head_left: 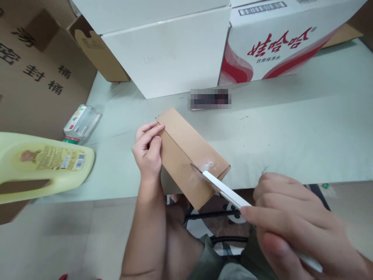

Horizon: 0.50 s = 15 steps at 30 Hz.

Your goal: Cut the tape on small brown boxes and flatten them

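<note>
A small brown cardboard box (180, 155) lies at an angle on the table's front edge, one corner jutting past it. My left hand (148, 149) grips its far left end, fingertips on top by the seam between the flaps. In my right hand (297, 221) is a white-handled utility knife (227, 190), fingers wrapped around it. The blade tip rests at the seam, beside a shiny patch of clear tape near the box's near right end. How deep the blade sits, I cannot tell.
White cartons (169, 58), one with red lettering, stand along the back. A blurred-out dark object (210, 99) lies before them. To the left are a large brown carton (37, 93), a clear bottle (84, 122) on its side and a yellow jug (58, 163). My legs are below the table.
</note>
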Motion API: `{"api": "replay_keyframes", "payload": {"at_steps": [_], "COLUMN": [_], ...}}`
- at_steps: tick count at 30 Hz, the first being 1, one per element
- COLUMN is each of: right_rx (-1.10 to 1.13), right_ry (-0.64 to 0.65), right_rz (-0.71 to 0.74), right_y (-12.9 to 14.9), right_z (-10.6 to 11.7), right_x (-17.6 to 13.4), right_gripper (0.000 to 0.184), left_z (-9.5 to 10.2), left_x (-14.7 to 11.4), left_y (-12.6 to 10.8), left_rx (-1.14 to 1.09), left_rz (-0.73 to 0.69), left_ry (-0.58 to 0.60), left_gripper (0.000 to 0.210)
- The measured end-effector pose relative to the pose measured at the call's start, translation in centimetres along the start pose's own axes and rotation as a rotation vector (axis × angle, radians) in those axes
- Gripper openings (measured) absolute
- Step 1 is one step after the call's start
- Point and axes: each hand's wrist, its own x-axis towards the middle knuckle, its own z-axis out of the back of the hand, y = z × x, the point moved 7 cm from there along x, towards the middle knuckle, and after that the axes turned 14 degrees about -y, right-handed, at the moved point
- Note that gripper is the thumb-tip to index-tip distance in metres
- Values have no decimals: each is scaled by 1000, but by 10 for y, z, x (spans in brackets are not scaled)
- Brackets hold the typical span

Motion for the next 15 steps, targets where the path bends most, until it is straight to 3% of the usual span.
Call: {"api": "replay_keyframes", "payload": {"at_steps": [3, 7, 11, 15], "right_rx": [-27, -55, -64, -53], "right_ry": [-35, -6, -88, 18], "right_rz": [-1, 7, 26, -14], "right_y": [4, 5, 5, 8], "right_z": [9, 6, 5, 6], "right_x": [-2, -5, -2, 2], "right_gripper": [17, 17, 11, 12], "left_z": [-1, -1, -1, -2], "left_x": [0, 0, 0, 0], "left_y": [-1, 0, -2, -3], "left_rx": [-17, 17, 9, -28], "left_rz": [-4, -7, -19, -24], "left_ry": [-4, -6, 0, -19], "left_gripper": [28, 30, 31, 28]}}
